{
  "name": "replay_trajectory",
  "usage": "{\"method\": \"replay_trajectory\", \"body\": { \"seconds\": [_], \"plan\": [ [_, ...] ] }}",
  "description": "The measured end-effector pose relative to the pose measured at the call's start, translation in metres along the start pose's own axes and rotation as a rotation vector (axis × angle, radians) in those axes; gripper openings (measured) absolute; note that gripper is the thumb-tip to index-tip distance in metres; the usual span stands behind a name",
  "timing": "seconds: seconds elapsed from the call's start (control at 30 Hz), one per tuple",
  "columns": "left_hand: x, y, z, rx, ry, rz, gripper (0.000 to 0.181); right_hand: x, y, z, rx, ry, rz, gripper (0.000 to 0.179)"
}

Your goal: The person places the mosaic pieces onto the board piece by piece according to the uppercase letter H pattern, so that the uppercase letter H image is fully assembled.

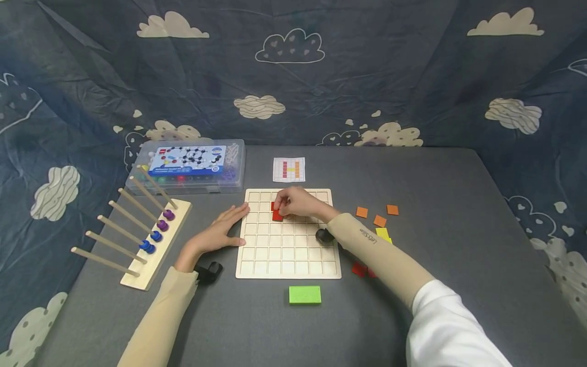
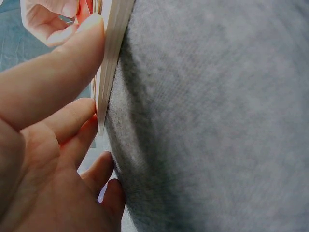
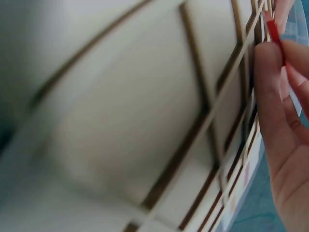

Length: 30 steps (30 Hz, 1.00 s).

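A wooden grid board (image 1: pixel 268 255) lies flat at the middle of the table. My right hand (image 1: pixel 299 202) is over its upper part and pinches a red square tile (image 3: pixel 273 30) between thumb and fingers. Another bit of red tile (image 1: pixel 272 206) shows beside the fingertips, partly hidden by the hand. Against the board's left edge rests my left hand (image 1: pixel 221 230), thumb and fingers spread. In the left wrist view the left thumb (image 2: pixel 58 72) touches the board's side (image 2: pixel 110 58).
Orange tiles (image 1: pixel 379 220), yellow tiles (image 1: pixel 382 233) and red tiles (image 1: pixel 359 269) lie right of the board, partly under the right arm. A pattern card (image 1: pixel 289 169) lies behind it, a green block (image 1: pixel 304 295) in front. Leftward stand a peg rack (image 1: pixel 158 243) and a plastic case (image 1: pixel 197 185).
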<state>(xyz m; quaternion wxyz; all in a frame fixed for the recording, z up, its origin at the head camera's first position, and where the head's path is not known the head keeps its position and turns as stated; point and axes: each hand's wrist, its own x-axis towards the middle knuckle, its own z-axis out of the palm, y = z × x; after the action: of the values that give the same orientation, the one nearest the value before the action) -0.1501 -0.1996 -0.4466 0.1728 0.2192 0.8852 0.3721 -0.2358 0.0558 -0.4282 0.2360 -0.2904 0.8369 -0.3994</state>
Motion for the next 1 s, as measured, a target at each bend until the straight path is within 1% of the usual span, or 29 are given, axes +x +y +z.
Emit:
{"method": "replay_trajectory", "body": {
  "seconds": [0.2, 0.27, 0.33, 0.5, 0.7, 0.77, 0.8, 0.9, 1.0],
  "plan": [
    [0.0, -0.003, 0.0, 0.015, 0.006, 0.015, 0.083, 0.005, -0.009, 0.007, -0.237, 0.014, -0.062, 0.01],
    [0.0, -0.003, 0.0, 0.017, 0.005, 0.014, 0.083, 0.005, -0.01, 0.007, -0.284, 0.023, -0.076, 0.01],
    [0.001, -0.003, 0.001, 0.016, 0.003, 0.012, 0.083, 0.005, -0.011, 0.008, -0.293, 0.028, -0.069, 0.01],
    [0.001, -0.002, 0.001, 0.011, 0.002, 0.006, 0.083, 0.001, -0.008, 0.005, -0.236, 0.025, -0.04, 0.011],
    [0.0, -0.001, 0.0, 0.006, 0.004, 0.003, 0.083, -0.003, -0.005, 0.003, -0.204, 0.005, -0.05, 0.015],
    [0.0, -0.001, 0.0, 0.004, 0.002, -0.004, 0.083, -0.006, -0.004, 0.001, -0.165, 0.01, -0.043, 0.015],
    [0.0, -0.001, 0.001, 0.004, 0.0, -0.007, 0.083, -0.007, -0.003, -0.001, -0.13, 0.014, -0.036, 0.015],
    [0.0, 0.0, 0.001, 0.003, -0.006, -0.014, 0.084, -0.017, 0.0, -0.009, 0.028, 0.018, -0.016, 0.014],
    [0.0, 0.001, 0.001, 0.008, -0.004, -0.012, 0.084, -0.033, 0.005, -0.023, 0.179, 0.006, -0.002, 0.014]
  ]
}}
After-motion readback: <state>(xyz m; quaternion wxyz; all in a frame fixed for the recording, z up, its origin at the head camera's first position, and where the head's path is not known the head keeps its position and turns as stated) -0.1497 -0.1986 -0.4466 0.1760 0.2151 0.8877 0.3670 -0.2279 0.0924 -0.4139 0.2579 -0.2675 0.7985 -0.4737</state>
